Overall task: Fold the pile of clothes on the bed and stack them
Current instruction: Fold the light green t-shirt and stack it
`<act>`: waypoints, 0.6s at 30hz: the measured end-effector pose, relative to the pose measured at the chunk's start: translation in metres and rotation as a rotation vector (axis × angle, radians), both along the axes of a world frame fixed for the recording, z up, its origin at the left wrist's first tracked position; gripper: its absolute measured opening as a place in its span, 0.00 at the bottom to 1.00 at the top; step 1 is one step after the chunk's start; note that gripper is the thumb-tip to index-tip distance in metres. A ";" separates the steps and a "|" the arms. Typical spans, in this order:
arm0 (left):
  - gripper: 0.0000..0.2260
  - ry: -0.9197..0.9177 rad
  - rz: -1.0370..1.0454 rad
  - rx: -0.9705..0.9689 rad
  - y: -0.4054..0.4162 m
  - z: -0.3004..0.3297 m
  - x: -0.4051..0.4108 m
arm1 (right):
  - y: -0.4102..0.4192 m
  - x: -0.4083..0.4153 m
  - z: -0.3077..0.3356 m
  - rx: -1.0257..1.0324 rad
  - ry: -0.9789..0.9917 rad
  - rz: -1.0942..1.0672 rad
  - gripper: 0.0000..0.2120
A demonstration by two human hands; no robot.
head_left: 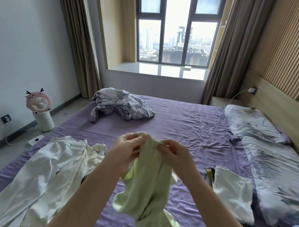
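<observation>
Frame centre: left hand (125, 148) and right hand (175, 154) pinch a pale green garment (147, 185) above the purple bed (189, 127); white clothes (50, 168) lower left.

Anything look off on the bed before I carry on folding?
Nothing damaged or spilled. The green garment hangs twisted from both hands, left and right. A charging cable trails across the purple sheet near the pillow, where laid-out clothes could snag it.
</observation>
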State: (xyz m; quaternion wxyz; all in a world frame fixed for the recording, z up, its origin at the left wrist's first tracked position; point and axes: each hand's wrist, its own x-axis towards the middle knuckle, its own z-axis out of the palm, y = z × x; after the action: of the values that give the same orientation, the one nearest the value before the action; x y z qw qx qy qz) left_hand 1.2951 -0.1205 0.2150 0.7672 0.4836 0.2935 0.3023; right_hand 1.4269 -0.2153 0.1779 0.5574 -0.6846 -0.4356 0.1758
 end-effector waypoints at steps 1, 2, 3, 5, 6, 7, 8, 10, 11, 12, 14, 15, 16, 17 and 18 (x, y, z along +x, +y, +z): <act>0.02 0.062 0.090 0.187 0.006 0.003 -0.003 | 0.000 0.009 0.004 0.056 0.075 -0.040 0.10; 0.02 0.087 0.136 0.347 0.013 0.006 -0.007 | -0.001 0.017 0.012 0.120 0.180 -0.047 0.11; 0.03 0.089 0.121 0.451 0.017 0.010 -0.009 | 0.000 0.024 0.020 0.173 0.259 -0.032 0.10; 0.03 0.112 -0.009 0.528 0.019 0.018 -0.006 | 0.006 0.034 0.036 0.223 0.279 -0.008 0.09; 0.03 0.143 -0.075 0.532 0.018 0.022 -0.001 | 0.011 0.035 0.042 0.227 0.257 -0.015 0.09; 0.02 0.176 -0.107 0.531 0.016 0.027 0.005 | 0.015 0.037 0.046 0.223 0.220 -0.037 0.09; 0.02 0.191 -0.100 0.520 0.014 0.033 0.013 | 0.018 0.038 0.046 0.204 0.168 -0.073 0.08; 0.03 0.141 -0.026 0.384 0.013 0.045 0.028 | 0.015 0.037 0.041 0.182 0.038 -0.181 0.07; 0.04 0.080 0.009 0.271 0.015 0.051 0.034 | 0.010 0.033 0.033 0.216 0.007 -0.222 0.07; 0.04 0.004 0.034 0.162 0.017 0.057 0.039 | 0.002 0.027 0.022 0.263 0.013 -0.232 0.07; 0.05 -0.130 0.061 0.013 0.021 0.071 0.047 | -0.015 0.010 -0.007 0.272 0.045 -0.153 0.11; 0.06 -0.180 0.070 -0.026 0.021 0.078 0.050 | -0.022 0.000 -0.025 0.200 0.059 -0.101 0.15; 0.06 -0.226 0.080 -0.050 0.022 0.086 0.052 | -0.027 -0.008 -0.042 0.100 0.047 -0.060 0.18; 0.07 -0.270 0.094 -0.064 0.022 0.094 0.053 | -0.030 -0.012 -0.056 0.012 0.017 -0.046 0.17; 0.08 -0.307 0.114 -0.058 0.024 0.100 0.054 | -0.031 -0.012 -0.067 -0.040 -0.003 -0.057 0.13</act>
State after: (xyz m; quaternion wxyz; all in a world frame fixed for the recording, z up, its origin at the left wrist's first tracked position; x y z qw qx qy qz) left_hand 1.3494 -0.0964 0.3150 0.7983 0.3920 0.2082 0.4070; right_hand 1.4152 -0.2463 0.1113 0.5477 -0.7080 -0.4132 0.1677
